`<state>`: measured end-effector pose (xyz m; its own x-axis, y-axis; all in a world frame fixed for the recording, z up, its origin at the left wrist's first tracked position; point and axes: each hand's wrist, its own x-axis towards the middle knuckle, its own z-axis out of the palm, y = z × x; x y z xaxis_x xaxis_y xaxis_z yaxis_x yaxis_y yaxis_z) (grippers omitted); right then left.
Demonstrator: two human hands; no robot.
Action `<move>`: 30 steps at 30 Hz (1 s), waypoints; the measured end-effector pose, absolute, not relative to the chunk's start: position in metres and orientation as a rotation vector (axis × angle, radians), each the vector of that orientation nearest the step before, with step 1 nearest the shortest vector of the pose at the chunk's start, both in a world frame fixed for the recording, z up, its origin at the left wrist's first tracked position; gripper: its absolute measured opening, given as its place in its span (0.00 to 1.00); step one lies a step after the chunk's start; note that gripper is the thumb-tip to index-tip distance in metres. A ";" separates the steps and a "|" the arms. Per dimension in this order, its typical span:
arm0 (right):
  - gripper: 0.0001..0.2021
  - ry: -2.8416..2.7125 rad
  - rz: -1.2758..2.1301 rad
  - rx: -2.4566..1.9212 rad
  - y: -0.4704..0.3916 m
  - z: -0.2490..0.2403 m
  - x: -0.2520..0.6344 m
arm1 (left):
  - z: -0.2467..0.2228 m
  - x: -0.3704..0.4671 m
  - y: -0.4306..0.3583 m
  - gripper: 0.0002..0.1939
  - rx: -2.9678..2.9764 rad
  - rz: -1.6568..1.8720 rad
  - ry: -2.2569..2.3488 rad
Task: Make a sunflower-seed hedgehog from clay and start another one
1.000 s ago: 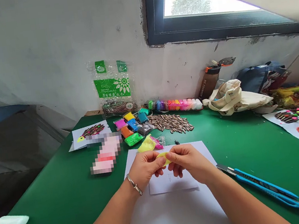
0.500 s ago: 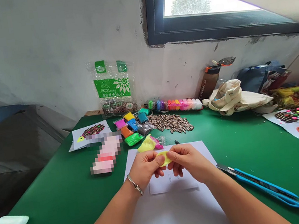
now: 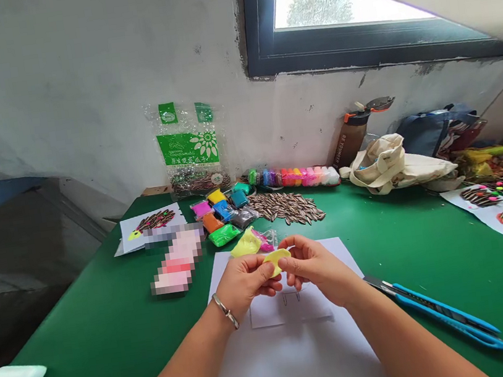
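Note:
Between my two hands is a flattened piece of yellow modelling clay, held above the paper. My left hand, with a silver bracelet at the wrist, pinches its left side between thumb and fingers. On its right edge, the thumb and fingers of my right hand are closed. Beneath them lies a small white sheet with a partly hidden pencil drawing, on top of larger white paper. Just beyond my hands sits a lump of yellow clay beside a pink piece in clear wrapping.
Packets of coloured clay and a pile of sunflower seeds lie behind the paper. A blue utility knife rests at the right. Seed-decorated pictures lie far left; a cloth bag and bottle stand at the back.
My right fingers have lifted and shifted on the clay's edge, and the clay is tilted up and shows more of its face. My left hand keeps its grip.

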<state>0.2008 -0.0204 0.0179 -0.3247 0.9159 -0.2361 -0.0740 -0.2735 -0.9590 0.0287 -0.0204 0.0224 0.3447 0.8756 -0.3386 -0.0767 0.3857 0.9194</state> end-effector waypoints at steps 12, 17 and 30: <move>0.14 -1.313 1.803 -1.103 -0.023 0.023 0.197 | 0.028 0.033 -0.026 0.25 1.093 0.836 1.043; 0.10 -1.278 1.788 -1.045 -0.022 0.022 0.201 | 0.026 0.030 -0.025 0.37 1.041 0.761 0.986; 0.12 -1.332 1.752 -1.134 -0.025 0.026 0.201 | 0.024 0.026 -0.021 0.20 1.123 0.805 1.035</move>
